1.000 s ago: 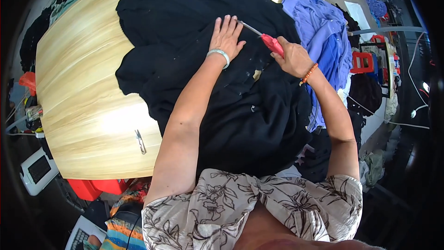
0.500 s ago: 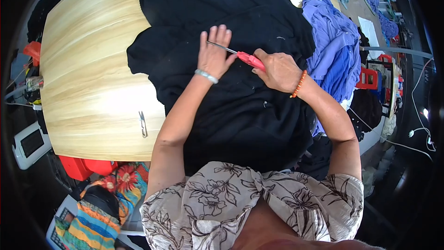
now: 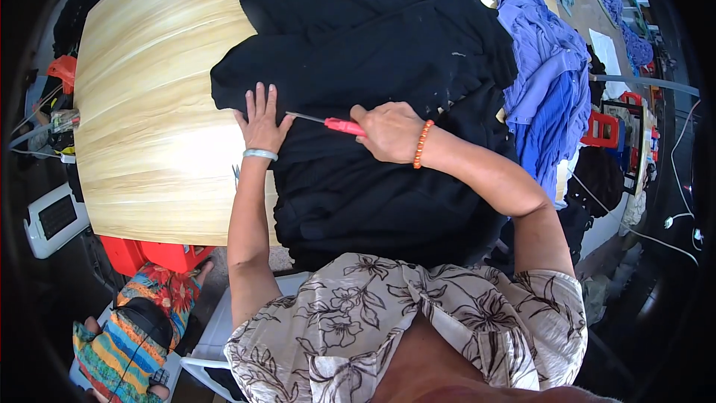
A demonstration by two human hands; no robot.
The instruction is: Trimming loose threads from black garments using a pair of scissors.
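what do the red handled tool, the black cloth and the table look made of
Red-handled tool: probably plastic handle, evenly bright red; thin grey shaft looks metal.
Black cloth: soft matte textile, shown by loose folds; fibre unclear.
Table: wood or wood-look laminate, slightly glossy, judging by streaked grain and glare.

Purple garments (image 3: 548,67) heaped at right, red stool (image 3: 600,129) beyond.

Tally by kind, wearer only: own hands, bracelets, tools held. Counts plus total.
Hands: 2 (left hand, right hand)
Bracelets: 2 (pale bangle on the left wrist, orange bead bracelet on the right)
Tools held: 1 (red-handled tool, right hand)
Total: 5
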